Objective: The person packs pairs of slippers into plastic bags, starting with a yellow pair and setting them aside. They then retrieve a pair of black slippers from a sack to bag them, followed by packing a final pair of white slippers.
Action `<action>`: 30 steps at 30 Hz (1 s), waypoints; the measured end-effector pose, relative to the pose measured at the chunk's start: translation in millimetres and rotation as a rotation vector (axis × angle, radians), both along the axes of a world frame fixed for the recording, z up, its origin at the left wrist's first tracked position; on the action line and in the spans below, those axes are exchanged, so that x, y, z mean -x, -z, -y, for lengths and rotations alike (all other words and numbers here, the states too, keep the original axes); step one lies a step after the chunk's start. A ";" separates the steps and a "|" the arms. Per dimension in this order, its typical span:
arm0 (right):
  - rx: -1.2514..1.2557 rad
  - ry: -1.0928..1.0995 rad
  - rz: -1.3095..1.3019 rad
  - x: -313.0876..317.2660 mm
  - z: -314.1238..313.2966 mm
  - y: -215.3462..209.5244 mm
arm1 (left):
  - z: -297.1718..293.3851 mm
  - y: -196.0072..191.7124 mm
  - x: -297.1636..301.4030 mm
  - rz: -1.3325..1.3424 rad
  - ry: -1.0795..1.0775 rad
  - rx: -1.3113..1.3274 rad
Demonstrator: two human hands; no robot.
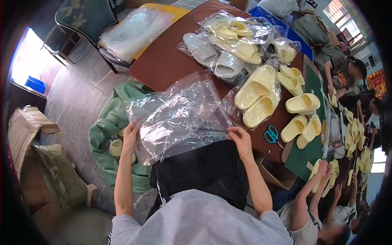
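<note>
A clear plastic bag (175, 118) stretches over my lap between both hands, and no slipper shows inside it. My left hand (131, 136) is closed on the bag's left edge. At the opposite edge, my right hand (241, 141) pinches the bag near its corner. Just beyond that hand, a pair of pale yellow slippers (258, 98) lies in clear plastic on the brown table (163, 73). Scissors with teal handles (271, 134) rest on the table to the right of my right hand.
Bagged grey and yellow slippers (234, 38) pile up at the table's far side. Loose yellow slippers (303, 103) stand at right, where several people work. A green sack (107, 126) sits on the floor at left. Flat plastic bags (136, 30) are stacked beside a chair (83, 18).
</note>
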State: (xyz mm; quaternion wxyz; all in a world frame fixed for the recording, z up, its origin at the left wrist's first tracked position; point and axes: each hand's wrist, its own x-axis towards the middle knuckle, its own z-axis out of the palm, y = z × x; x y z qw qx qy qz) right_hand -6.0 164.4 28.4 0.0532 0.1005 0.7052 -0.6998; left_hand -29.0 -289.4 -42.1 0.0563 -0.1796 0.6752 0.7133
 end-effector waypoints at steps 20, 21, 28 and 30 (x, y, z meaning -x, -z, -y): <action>0.227 -0.410 0.121 -6.6 -12.8 -13.6 | -43.1 -22.7 7.8 -0.018 0.281 0.221; 0.226 -0.407 0.123 -13.7 -19.9 -13.0 | -44.2 -22.6 6.9 0.025 0.274 0.220; -0.082 -0.540 0.235 -40.7 -64.2 12.9 | -47.4 -15.4 -2.8 0.013 0.272 0.275; -0.004 -0.399 0.152 -31.4 -60.8 10.1 | -49.3 -14.1 -4.1 -0.028 0.268 0.239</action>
